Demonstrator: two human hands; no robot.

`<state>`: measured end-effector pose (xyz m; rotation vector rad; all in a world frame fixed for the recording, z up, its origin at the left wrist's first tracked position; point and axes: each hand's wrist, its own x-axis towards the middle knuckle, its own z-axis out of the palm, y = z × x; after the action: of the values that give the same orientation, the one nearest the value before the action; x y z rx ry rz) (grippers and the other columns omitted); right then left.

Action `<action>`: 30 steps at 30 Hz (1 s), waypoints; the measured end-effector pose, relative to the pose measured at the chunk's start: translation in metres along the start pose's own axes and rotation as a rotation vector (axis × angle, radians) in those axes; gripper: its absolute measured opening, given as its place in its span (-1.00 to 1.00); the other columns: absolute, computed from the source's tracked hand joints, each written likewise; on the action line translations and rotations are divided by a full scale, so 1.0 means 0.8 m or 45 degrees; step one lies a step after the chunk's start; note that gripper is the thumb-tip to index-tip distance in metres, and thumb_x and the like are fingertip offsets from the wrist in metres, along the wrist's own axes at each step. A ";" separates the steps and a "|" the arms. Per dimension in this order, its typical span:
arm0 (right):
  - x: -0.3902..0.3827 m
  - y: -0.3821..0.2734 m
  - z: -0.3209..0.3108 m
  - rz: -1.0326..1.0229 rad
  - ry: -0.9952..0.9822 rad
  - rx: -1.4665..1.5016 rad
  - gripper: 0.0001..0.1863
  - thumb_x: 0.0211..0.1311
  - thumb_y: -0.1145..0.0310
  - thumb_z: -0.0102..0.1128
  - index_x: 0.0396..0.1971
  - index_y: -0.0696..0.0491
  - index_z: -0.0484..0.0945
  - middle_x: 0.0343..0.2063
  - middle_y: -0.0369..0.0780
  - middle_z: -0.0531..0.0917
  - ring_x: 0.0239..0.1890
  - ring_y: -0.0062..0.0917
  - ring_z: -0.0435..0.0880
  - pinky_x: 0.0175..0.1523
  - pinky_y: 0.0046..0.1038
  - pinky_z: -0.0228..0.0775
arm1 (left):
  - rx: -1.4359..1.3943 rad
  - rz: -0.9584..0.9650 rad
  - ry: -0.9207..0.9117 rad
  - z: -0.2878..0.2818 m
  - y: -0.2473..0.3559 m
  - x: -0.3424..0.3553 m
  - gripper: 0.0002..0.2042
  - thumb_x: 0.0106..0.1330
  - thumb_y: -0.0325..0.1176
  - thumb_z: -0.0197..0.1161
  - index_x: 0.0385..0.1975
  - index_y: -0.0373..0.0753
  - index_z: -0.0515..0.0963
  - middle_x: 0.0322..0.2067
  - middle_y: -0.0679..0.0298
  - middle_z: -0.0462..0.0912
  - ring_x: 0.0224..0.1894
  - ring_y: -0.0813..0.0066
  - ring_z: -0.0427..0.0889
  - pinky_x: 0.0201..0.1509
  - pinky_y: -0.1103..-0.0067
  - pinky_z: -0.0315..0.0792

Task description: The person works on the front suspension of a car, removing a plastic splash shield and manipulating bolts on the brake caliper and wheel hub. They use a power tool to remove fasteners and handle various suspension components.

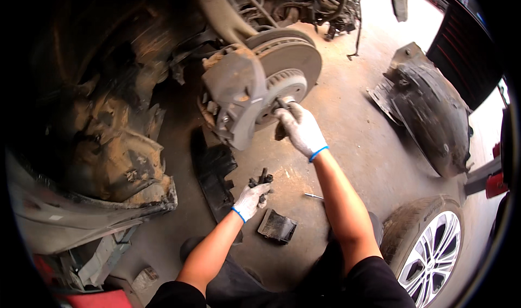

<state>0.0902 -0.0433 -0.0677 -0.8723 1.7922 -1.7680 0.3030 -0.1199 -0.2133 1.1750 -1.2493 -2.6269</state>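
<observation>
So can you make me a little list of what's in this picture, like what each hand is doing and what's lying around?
place: garage floor, beside a car with its wheel off
left hand: gloved, low near the floor, gripping a small dark part
right hand: gloved, raised to the brake disc, holding a tool against its hub
beside the disc: grey brake caliper
on the floor: dark brake pad, thin metal rod
lower right: removed wheel
far right: black plastic arch liner

Matt grey metal brake disc
</observation>
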 end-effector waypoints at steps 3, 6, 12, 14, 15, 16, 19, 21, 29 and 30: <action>0.003 -0.004 -0.008 0.157 0.002 0.316 -0.53 0.44 0.05 -0.08 -0.16 0.21 0.53 -0.69 -0.24 0.52 -0.62 -0.53 0.60 -0.44 -0.51 0.46 | 0.045 -0.003 0.001 0.015 0.004 0.001 -0.90 0.31 -0.39 0.24 -0.32 -0.24 0.47 -0.51 0.28 0.56 -0.69 0.68 0.36 -0.71 0.69 0.19; 0.004 -0.002 0.001 0.194 -0.021 0.382 -0.40 0.44 -0.11 -0.14 -0.16 0.21 0.55 -0.71 -0.22 0.51 -0.64 -0.49 0.59 -0.47 -0.52 0.47 | 0.010 0.032 -0.013 0.009 0.009 -0.003 -0.88 0.33 -0.37 0.24 -0.34 -0.27 0.50 -0.58 0.33 0.50 -0.70 0.69 0.33 -0.71 0.68 0.16; 0.017 0.030 0.006 0.193 0.212 0.061 -0.45 0.43 -0.07 -0.09 -0.30 0.19 0.57 -0.70 -0.28 0.47 -0.70 -0.58 0.47 -0.55 -0.55 0.40 | -0.017 0.041 0.001 0.004 0.007 -0.007 -0.86 0.34 -0.34 0.24 -0.34 -0.29 0.53 -0.62 0.38 0.46 -0.71 0.69 0.30 -0.70 0.67 0.13; 0.019 0.032 0.009 0.157 0.235 0.028 -0.51 0.42 0.00 -0.05 -0.29 0.18 0.57 -0.68 -0.33 0.44 -0.70 -0.64 0.42 -0.56 -0.56 0.36 | 0.008 0.044 0.028 0.006 0.009 -0.008 -0.87 0.34 -0.34 0.24 -0.32 -0.27 0.53 -0.62 0.38 0.46 -0.71 0.69 0.30 -0.70 0.67 0.12; 0.016 0.032 0.010 0.139 0.235 0.054 -0.56 0.41 0.05 -0.02 -0.24 0.19 0.55 -0.63 -0.31 0.46 -0.67 -0.65 0.43 -0.54 -0.57 0.37 | -0.006 0.025 0.006 0.001 0.006 -0.007 -0.88 0.34 -0.34 0.24 -0.32 -0.27 0.53 -0.61 0.39 0.46 -0.70 0.69 0.31 -0.70 0.67 0.13; 0.013 0.029 0.010 0.117 0.237 0.073 -0.60 0.39 0.11 0.02 -0.18 0.20 0.54 -0.58 -0.30 0.49 -0.63 -0.66 0.43 -0.52 -0.58 0.38 | 0.013 0.011 -0.021 0.001 0.006 -0.006 -0.89 0.33 -0.35 0.24 -0.32 -0.25 0.54 -0.58 0.36 0.52 -0.69 0.72 0.33 -0.70 0.70 0.15; 0.011 0.017 0.021 0.016 0.328 0.073 -0.63 0.37 0.19 0.08 -0.08 0.22 0.48 -0.44 -0.25 0.54 -0.58 -0.68 0.45 -0.48 -0.59 0.41 | 0.041 0.040 -0.013 -0.002 0.007 -0.007 -0.90 0.33 -0.35 0.25 -0.32 -0.23 0.55 -0.51 0.33 0.60 -0.69 0.75 0.34 -0.69 0.73 0.18; 0.010 0.017 0.022 -0.040 0.405 -0.013 -0.61 0.26 0.27 0.19 -0.06 0.22 0.39 -0.43 -0.18 0.59 -0.52 -0.61 0.52 -0.43 -0.53 0.45 | 0.043 0.050 -0.027 -0.007 0.005 -0.004 -0.90 0.32 -0.35 0.25 -0.31 -0.22 0.55 -0.47 0.31 0.63 -0.68 0.77 0.35 -0.69 0.74 0.18; -0.003 0.010 0.013 -0.090 0.286 -0.089 -0.74 0.32 0.40 0.05 -0.09 0.25 0.43 -0.32 -0.13 0.63 -0.43 -0.55 0.63 -0.33 -0.52 0.53 | 0.032 0.051 -0.029 -0.002 0.010 -0.002 -0.88 0.30 -0.32 0.28 -0.36 -0.22 0.56 -0.55 0.38 0.55 -0.68 0.75 0.35 -0.69 0.74 0.12; -0.005 0.010 0.014 -0.094 0.274 -0.110 -0.75 0.34 0.38 0.04 -0.13 0.25 0.46 -0.34 -0.12 0.64 -0.44 -0.53 0.64 -0.34 -0.51 0.53 | 0.037 0.047 -0.027 -0.004 0.010 -0.002 -0.88 0.30 -0.32 0.28 -0.36 -0.22 0.56 -0.55 0.38 0.56 -0.68 0.74 0.35 -0.69 0.74 0.12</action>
<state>0.1001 -0.0487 -0.0764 -0.8178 2.0087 -1.9056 0.3035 -0.1267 -0.2085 1.1197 -1.3043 -2.6109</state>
